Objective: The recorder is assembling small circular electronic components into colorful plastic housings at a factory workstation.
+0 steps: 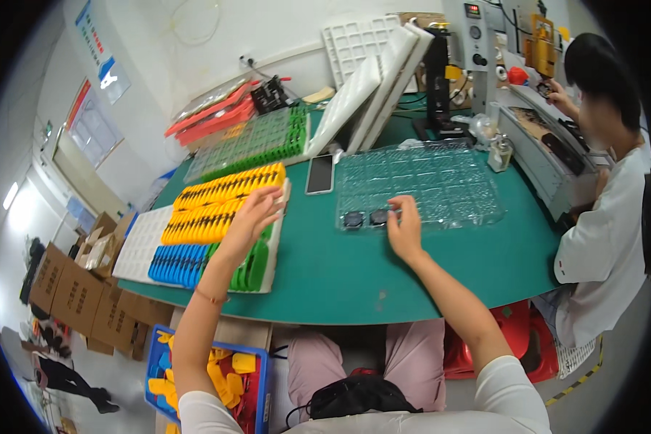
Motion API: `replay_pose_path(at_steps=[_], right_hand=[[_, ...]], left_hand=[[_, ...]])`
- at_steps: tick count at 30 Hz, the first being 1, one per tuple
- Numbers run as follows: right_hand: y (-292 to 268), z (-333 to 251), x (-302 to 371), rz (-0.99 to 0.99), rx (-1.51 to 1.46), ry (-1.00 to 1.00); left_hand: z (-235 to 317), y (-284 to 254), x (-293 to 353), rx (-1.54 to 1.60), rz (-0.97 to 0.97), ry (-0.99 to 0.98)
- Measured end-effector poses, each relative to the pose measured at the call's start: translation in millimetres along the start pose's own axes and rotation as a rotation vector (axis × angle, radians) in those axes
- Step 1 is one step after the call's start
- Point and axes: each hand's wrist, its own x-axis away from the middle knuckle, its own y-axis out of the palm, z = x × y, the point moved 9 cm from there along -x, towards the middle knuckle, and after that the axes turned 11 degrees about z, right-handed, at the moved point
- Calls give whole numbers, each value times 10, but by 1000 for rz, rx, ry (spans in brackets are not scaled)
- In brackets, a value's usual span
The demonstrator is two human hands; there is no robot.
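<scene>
My left hand is raised over the right edge of a white tray, its fingers loosely bent and apart, with nothing visible in them. Rows of yellow clips, blue clips and green clips stand in that tray, thin black pieces running across the yellow and blue ones. My right hand is at the near edge of a clear plastic blister tray, fingertips pinched at a small black rounded part. A second black rounded part lies in the pocket to its left.
A phone lies between the trays. Behind stand a green-filled tray, red trays and leaning white trays. A co-worker sits right at a machine. A blue bin of coloured pieces stands below the table's left edge.
</scene>
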Motion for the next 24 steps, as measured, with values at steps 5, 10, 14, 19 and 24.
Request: replay_pose_path(at_steps=[5,10,14,19,24], right_hand=[[106,-24,26,-62,-83,64],[138,-87,49,-138,-71,35],[118,-116,13,-139,-73,63],[117,-84,42,-150,-30,2],[254,-241,74,-220,-69,4]], left_hand=[[-483,810,-1106,766,-150,-305],[-950,1167,-2221,1069,14,-317],[-1194,1233,-2901,1170,181,-220],[-1516,1310,-3519,1130,196,-198],[-1662,736,-4139,1164,480,-48]])
